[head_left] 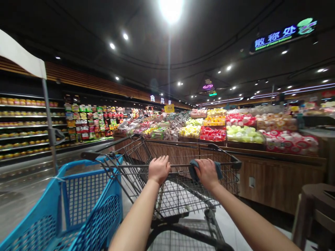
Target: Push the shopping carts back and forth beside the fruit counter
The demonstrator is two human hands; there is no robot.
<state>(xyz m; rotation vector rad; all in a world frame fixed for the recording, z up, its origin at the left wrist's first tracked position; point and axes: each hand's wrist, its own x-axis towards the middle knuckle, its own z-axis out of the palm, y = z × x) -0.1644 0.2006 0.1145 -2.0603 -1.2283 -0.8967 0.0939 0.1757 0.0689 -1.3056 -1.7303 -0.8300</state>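
Observation:
A dark wire shopping cart (180, 198) stands in front of me, its basket bare wire where I can see into it. My left hand (159, 169) is closed around a thin dark bar of the cart near its middle. Further right on the same bar, my right hand (208, 173) presses a folded blue-grey cloth (193, 170) against it, fingers wrapped over the top. The cloth shows on both sides of that hand.
Blue plastic shopping baskets (91, 195) stand close on the left beside a metal pole (48, 118). A wood-fronted counter (272, 177) with wrapped sweets (243, 134) runs beyond the cart. A brown stool (311, 195) is at right. Stocked shelves (26, 134) line the left wall.

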